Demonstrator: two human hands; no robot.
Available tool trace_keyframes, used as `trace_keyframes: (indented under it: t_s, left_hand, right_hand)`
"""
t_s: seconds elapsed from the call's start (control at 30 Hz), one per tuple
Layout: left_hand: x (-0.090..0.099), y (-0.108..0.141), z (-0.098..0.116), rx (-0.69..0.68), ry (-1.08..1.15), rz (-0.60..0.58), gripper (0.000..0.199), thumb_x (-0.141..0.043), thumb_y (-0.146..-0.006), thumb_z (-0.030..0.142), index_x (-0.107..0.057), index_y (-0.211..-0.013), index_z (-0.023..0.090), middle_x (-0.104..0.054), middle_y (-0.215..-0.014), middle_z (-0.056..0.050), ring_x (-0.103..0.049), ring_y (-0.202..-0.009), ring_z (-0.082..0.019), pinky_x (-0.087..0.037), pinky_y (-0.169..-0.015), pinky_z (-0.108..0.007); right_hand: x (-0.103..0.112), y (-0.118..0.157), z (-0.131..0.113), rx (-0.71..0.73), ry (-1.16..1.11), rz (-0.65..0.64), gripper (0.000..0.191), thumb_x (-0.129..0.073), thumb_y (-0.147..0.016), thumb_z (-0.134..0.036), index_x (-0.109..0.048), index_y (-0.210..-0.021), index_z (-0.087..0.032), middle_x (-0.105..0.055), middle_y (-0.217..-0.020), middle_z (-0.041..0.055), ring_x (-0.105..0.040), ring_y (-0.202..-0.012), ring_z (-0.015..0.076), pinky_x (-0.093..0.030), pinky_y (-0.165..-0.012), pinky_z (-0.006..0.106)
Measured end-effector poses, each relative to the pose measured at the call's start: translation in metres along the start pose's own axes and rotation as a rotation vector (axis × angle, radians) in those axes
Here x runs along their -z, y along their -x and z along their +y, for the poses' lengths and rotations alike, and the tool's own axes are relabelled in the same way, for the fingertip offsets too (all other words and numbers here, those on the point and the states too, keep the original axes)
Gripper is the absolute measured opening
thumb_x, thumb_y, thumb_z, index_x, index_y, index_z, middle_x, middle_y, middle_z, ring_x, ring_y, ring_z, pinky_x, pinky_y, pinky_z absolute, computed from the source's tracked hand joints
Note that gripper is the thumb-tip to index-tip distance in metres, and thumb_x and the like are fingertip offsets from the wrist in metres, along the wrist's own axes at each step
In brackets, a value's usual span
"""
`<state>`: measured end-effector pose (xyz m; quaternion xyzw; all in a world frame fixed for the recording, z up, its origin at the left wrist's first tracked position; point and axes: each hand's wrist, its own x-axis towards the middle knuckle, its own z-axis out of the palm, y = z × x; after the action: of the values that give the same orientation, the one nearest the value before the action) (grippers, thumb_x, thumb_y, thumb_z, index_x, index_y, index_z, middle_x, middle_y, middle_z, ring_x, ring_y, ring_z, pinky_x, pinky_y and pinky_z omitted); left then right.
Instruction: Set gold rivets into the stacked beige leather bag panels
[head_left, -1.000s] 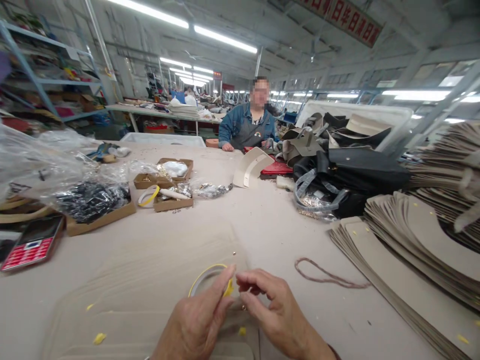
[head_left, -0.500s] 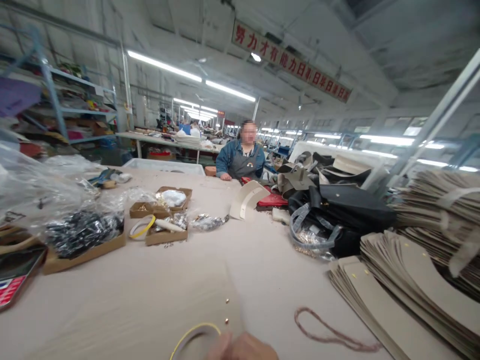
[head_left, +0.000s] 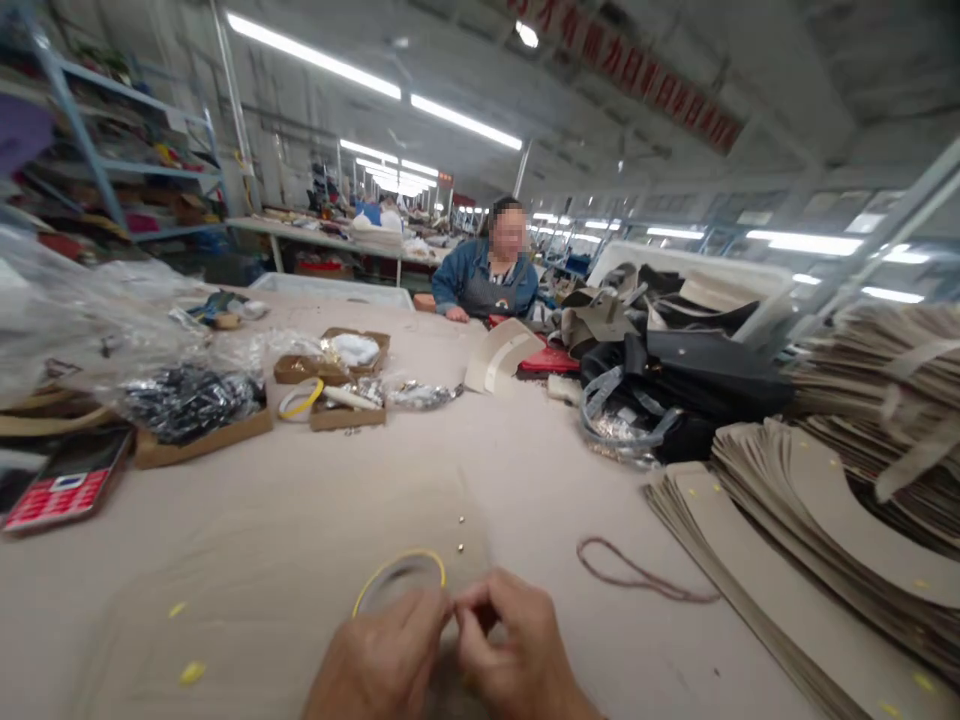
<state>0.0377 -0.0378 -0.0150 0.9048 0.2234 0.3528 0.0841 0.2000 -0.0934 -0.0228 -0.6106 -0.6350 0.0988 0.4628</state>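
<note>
My left hand (head_left: 379, 650) and my right hand (head_left: 514, 640) are close together at the bottom centre, thumbs and fingers pinched nearly tip to tip. Whatever lies between the fingertips is too small to make out. A roll of tape with a yellow edge (head_left: 400, 568) shows just beyond my left hand, which hides its lower part; I cannot tell if the hand grips it. Beneath both hands lies a broad beige sheet (head_left: 285, 560) with yellow marks (head_left: 192, 672) at its left. Two small shiny metal pieces (head_left: 460, 547) sit beyond my right hand.
Cardboard trays of small parts (head_left: 349, 415), another tape roll (head_left: 301, 399) and a bag of black pieces (head_left: 191, 400) are at the left. On the right are a cord loop (head_left: 645, 575), stacked beige pieces (head_left: 757, 540) and a black bag (head_left: 697, 385). A person (head_left: 487, 265) is across the table.
The view has tipped downward, so table things appear higher. Both hands now show pinched together, where before only blurred fingers showed at the bottom edge. The person opposite has turned slightly.
</note>
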Motion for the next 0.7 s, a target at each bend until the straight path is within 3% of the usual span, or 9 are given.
trace_keyframes:
  t_s: [0.1,0.17,0.33,0.57,0.7]
  left_hand:
    - [0.002,-0.004,0.005,-0.02,-0.046,0.056,0.026,-0.037,-0.093,0.01,-0.052,-0.075,0.02,-0.052,-0.058,0.002,-0.05,-0.048,-0.013,-0.035,-0.046,-0.025]
    - [0.004,-0.006,0.009,-0.024,-0.054,0.057,0.023,-0.039,-0.092,0.009,-0.053,-0.077,0.019,-0.05,-0.058,0.002,-0.048,-0.049,-0.013,-0.034,-0.047,-0.025]
    - [0.006,-0.005,0.02,0.004,-0.048,0.016,0.016,-0.042,-0.092,0.009,-0.053,-0.085,0.019,-0.052,-0.063,0.002,-0.048,-0.054,-0.014,-0.036,-0.054,-0.026]
    - [0.003,0.002,0.015,0.202,-0.256,-0.423,0.016,-0.047,-0.088,0.006,-0.054,-0.094,0.019,-0.059,-0.079,-0.002,-0.054,-0.073,-0.021,-0.043,-0.067,-0.035]
    - [0.001,0.004,0.013,0.254,-0.182,-0.509,0.016,-0.044,-0.091,0.009,-0.055,-0.098,0.019,-0.058,-0.086,-0.003,-0.053,-0.081,-0.024,-0.044,-0.073,-0.039]
  right_hand:
    - [0.005,-0.005,-0.02,-0.46,-0.279,-0.126,0.013,-0.056,-0.077,-0.022,-0.063,-0.067,-0.017,-0.058,-0.051,-0.0022,-0.052,-0.043,0.0098,-0.04,-0.042,0.019]
    - [0.008,-0.011,-0.024,-0.588,-0.381,-0.156,0.013,-0.057,-0.076,-0.026,-0.062,-0.068,-0.016,-0.057,-0.049,-0.0031,-0.052,-0.041,0.0096,-0.04,-0.041,0.018]
    - [0.017,-0.012,-0.001,-0.72,-0.385,-0.144,0.014,-0.06,-0.072,-0.028,-0.06,-0.068,-0.015,-0.059,-0.049,-0.0022,-0.054,-0.042,0.011,-0.043,-0.044,0.021]
    - [0.024,-0.002,0.021,-0.639,-0.353,-0.248,0.019,-0.059,-0.079,-0.029,-0.068,-0.081,-0.014,-0.07,-0.07,0.0045,-0.063,-0.063,0.0137,-0.049,-0.061,0.023]
    - [0.027,-0.005,0.023,-0.693,-0.352,-0.331,0.018,-0.06,-0.079,-0.029,-0.068,-0.08,-0.014,-0.068,-0.066,0.0031,-0.06,-0.059,0.012,-0.047,-0.058,0.021]
